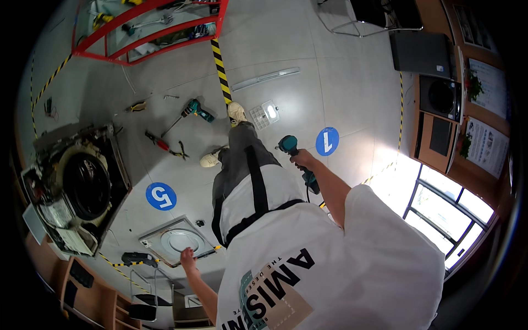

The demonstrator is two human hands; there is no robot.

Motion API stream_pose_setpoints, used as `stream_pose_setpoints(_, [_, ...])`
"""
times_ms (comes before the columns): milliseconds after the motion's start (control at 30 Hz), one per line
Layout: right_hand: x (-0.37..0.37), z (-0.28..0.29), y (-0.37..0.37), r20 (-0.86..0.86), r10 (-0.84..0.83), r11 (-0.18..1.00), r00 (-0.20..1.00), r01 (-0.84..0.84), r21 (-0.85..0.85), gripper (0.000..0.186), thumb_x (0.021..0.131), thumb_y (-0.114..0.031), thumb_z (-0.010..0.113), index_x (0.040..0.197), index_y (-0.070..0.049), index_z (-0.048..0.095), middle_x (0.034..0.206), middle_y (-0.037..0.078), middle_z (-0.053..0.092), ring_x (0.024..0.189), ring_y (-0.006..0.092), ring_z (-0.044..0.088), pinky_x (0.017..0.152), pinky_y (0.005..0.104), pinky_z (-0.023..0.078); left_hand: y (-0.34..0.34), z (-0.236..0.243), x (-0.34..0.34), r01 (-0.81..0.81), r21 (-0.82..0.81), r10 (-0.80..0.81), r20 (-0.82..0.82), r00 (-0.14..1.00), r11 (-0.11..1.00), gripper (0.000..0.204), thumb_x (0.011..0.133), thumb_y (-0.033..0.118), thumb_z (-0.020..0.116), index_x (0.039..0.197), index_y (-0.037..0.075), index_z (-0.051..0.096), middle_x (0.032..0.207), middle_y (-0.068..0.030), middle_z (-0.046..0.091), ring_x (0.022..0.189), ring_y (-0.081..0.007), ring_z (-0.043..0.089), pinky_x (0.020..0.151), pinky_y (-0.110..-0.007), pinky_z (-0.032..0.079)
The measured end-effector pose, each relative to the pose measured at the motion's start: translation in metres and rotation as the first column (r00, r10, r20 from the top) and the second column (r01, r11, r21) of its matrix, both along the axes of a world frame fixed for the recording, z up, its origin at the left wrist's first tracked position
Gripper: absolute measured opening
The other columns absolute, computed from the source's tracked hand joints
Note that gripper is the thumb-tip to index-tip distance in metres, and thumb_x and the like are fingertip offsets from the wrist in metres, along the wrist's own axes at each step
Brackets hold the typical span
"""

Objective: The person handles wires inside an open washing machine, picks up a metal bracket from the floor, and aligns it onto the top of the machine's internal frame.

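- Your right hand (302,158) is wrapped round the grip of a teal-and-black pistol-shaped power drill (287,144); the fingers are closed on the handle, and the tool is held clear of the floor, out to the right of your legs.
- Your left hand (188,256) looks loosely part-open, with nothing visible in it. It overlaps the edge of a pale square metal panel with a round ring in it (160,238), lying on the floor; you cannot tell whether the two touch.
- Well apart from the drill, at your left, stands a partly opened washing machine with a dark round drum mouth (87,186).
- Judging by how things lie, some dismantling is done: the machine's inner parts are exposed, and the panel, which looks like its front, is off.
- The round mouth and a pale block at the machine's lower end appear to be still in place, so the unit is only partly stripped. Whether any screws remain cannot be made out.
- The drill is not on any part at this moment.
- Ahead of you, a second teal-and-black drill with a long bit (196,109), red-handled pliers (158,143) and a clear compartmented plastic box (259,116) lie on the floor.
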State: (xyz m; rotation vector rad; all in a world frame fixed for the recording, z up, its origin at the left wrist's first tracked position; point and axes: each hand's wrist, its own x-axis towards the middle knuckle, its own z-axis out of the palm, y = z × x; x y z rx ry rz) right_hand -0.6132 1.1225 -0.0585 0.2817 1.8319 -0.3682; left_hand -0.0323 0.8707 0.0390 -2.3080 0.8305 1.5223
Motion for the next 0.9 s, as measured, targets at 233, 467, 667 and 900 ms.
stream_pose_setpoints(233, [-0.052,-0.007,-0.01,-0.055,0.01,0.999,0.998,-0.008,0.037,0.032,0.069,-0.022,0.067,0.092,0.0,0.061,0.069,0.014,0.062,0.059,0.0231,0.062,0.053,0.0358,0.05,-0.017,0.013,-0.127,0.228,0.122,-0.231,0.003,0.973,0.966,0.03,0.091,0.035,0.056,0.107,0.01,0.059,0.102,-0.0018,0.062,0.094,-0.0143,0.058,0.075,-0.034,0.043])
stream_pose_setpoints(467, [-0.089,-0.049,-0.008,-0.237,0.189,0.977,0.953,-0.158,0.145,0.04,0.071,-0.027,0.067,0.106,-0.009,0.057,0.097,0.022,0.065,0.097,0.042,0.059,0.082,0.0491,0.048,-0.118,-0.161,-0.306,0.668,-0.008,-0.655,-0.209,0.727,0.744,0.029,0.091,0.026,0.056,0.1,0.0,0.063,0.089,-0.0097,0.066,0.081,-0.0175,0.06,0.072,-0.031,0.046])
stream_pose_setpoints(667, [-0.084,-0.111,0.004,-0.316,0.125,0.983,0.94,-0.074,0.169,0.037,0.075,-0.028,0.066,0.107,-0.011,0.055,0.087,0.022,0.065,0.089,0.0444,0.059,0.074,0.0511,0.047,-0.163,-0.393,-0.495,0.902,-0.23,-0.914,-0.272,0.301,0.366,0.03,0.091,0.028,0.057,0.094,-0.002,0.059,0.09,-0.0172,0.065,0.084,-0.0301,0.062,0.077,-0.037,0.047])
stream_pose_setpoints(900, [-0.026,-0.189,0.036,-0.163,0.004,0.962,0.987,0.041,0.272,0.052,0.074,-0.023,0.069,0.121,-0.006,0.053,0.094,0.024,0.065,0.098,0.0413,0.06,0.079,0.0438,0.05,-0.122,-0.579,-0.617,0.898,-0.441,-0.98,-0.177,-0.088,-0.002,0.027,0.087,0.027,0.063,0.091,0.001,0.061,0.089,-0.0168,0.063,0.09,-0.0353,0.06,0.076,-0.045,0.048])
